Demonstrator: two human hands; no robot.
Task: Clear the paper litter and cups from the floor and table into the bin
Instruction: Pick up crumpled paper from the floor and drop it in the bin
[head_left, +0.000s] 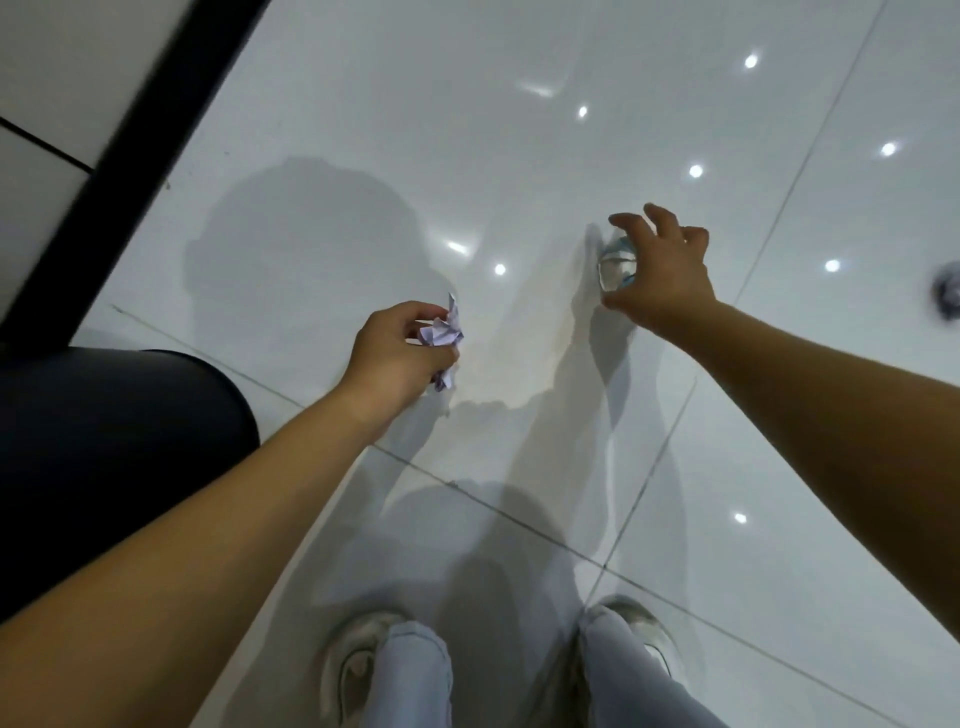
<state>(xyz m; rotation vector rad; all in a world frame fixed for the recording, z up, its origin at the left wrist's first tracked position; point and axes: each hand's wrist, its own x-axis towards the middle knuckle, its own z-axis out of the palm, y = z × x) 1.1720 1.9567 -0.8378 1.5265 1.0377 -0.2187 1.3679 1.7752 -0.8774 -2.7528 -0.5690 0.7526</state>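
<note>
Crumpled white paper ball (441, 338) is already off the floor, pinched in the left hand (395, 353), fingers curled round it, near-centre of the view. Small clear plastic cup (617, 265), lying on the glossy white tiled floor (363, 130), sits further out to the right; blurred, so whether it is lifted or still resting I cannot tell. Right hand (662, 275) is over it, thumb and fingers spread in a half-open claw around the cup, thumb tip at its near edge; contact looks close but a firm grip is not shown. Hands are well apart from each other.

Progress, as a judgement: early to middle. One paper piece collected, cup being reached for, nothing binned. Another blurred grey crumpled object (948, 296) lies at the far right edge, probably more litter left to pick. Bin and table are not in view. Dark rounded seat or stool (119, 410) sits at near left; black skirting strip (135, 150) runs along far left. White shoes (358, 654) at the bottom.
</note>
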